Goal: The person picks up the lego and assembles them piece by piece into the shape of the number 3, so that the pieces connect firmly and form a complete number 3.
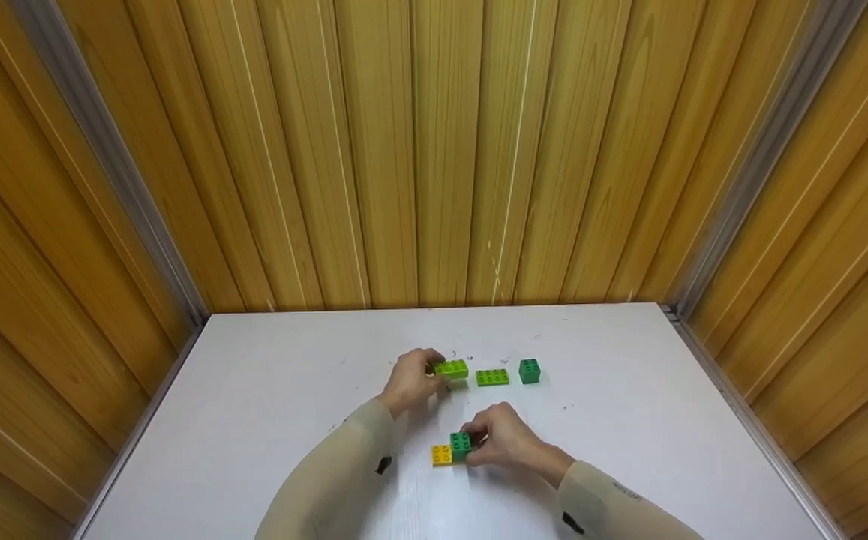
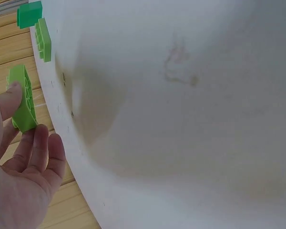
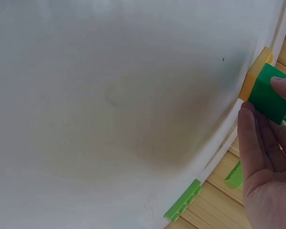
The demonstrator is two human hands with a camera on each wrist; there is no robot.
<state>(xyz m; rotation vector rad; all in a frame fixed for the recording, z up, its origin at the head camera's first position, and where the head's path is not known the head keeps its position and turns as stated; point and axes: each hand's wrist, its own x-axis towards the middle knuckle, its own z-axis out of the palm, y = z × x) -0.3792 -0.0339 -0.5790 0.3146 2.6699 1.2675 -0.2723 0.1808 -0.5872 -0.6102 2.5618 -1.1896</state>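
Note:
My left hand (image 1: 409, 381) pinches a tall lime-green toy building brick (image 1: 452, 369) between thumb and fingers; the left wrist view shows the same brick (image 2: 22, 100) in that grip. Nearer the front, my right hand (image 1: 505, 436) holds a dark green square brick (image 1: 461, 445) by its right side. That green brick (image 3: 270, 93) sits on the right part of a flat yellow brick (image 1: 441, 454), whose left studs stay uncovered. Whether the two are fully pressed together I cannot tell.
A thin lime-green brick (image 1: 492, 377) lies on the white table (image 1: 291, 420) just right of the left hand's brick. Farther right stands another dark green brick (image 1: 530, 370). Wood-patterned walls (image 1: 441, 150) enclose the table's back and sides.

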